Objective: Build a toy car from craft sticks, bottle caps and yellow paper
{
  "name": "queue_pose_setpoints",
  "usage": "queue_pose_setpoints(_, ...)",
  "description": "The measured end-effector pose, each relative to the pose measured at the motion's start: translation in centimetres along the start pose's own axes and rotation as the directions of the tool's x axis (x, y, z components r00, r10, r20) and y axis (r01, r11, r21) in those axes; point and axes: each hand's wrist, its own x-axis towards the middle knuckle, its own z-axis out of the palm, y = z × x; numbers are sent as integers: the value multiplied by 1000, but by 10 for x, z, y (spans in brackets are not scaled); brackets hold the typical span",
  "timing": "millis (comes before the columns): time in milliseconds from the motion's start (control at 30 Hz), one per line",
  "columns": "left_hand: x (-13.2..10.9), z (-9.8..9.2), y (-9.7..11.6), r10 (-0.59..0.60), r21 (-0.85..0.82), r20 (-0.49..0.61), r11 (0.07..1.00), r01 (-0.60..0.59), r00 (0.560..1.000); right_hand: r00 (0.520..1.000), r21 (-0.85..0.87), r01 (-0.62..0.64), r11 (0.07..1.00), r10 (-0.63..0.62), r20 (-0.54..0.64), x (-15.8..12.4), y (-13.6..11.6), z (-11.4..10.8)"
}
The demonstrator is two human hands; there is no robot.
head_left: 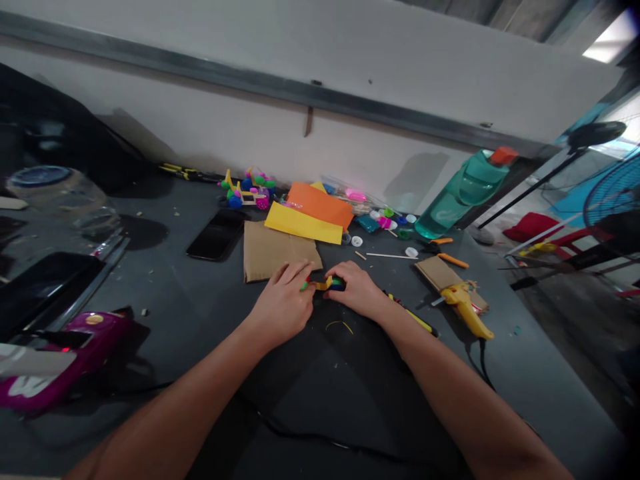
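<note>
Your left hand (283, 303) and right hand (356, 290) pinch the small craft piece (320, 285) between them, seemingly to steady it, though it's half hidden, with the glue gun (463, 308) in reach at 2 o'clock.

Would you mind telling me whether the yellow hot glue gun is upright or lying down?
Lying down: the yellow hot glue gun rests across a cardboard piece.

Honestly, we can't make out much of the little yellow-and-blue piece (324, 284), since the left hand (283, 305) and right hand (356, 291) cover most of it, and we can't see how they grip it. The magenta gadget (65, 363) gets cut off at the left edge, the fan (615, 193) at the right, and the tiny colored bits (385, 222) are too small to tell.
</note>
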Motion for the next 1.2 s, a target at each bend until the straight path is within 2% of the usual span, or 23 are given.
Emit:
queue_pose_setpoints(233, 1, 7, 5, 14, 25, 62, 1000, -16, 998, 1000, 8, 9, 1000, -9, 9, 1, 0, 0)
queue_pose_setpoints(433, 2, 8, 7, 10, 8, 50, 1000, -11, 999, 1000, 7, -5, 1000, 5, 19, 1, 0, 0)
queue_pose_setpoints(667, 0, -1, -3, -28, 16, 15, 999, 28, 999, 1000, 15, -5, 1000, 5, 21, 1, -2, -2)
queue_pose_setpoints(833, -2, 1, -8, -71, -94, 6, 993, 71, 997, 998, -7, 8, 1000, -7, 60, 0, 0, -2)
queue_pose_setpoints(900, -4, 4, -12, -127, -162, 10, 979, 127, 992, 997, 1, -9, 1000, 9, 76, 0, 0, -2)
queue_pose_setpoints(1033, -5, 9, -23, -333, -353, 97, 870, 345, 938, 993, 125, -106, 986, 98, 71, -1, 1, -3)
queue_pose_setpoints(1100, -4, 10, -28, -407, -509, 126, 756, 411, 905, 984, 244, -177, 954, 165, 68, 0, 3, -3)
queue_pose_setpoints(1200, -2, 11, -31, -480, -717, 175, 536, 445, 860, 967, 451, -253, 856, 239, 91, 2, 6, -3)
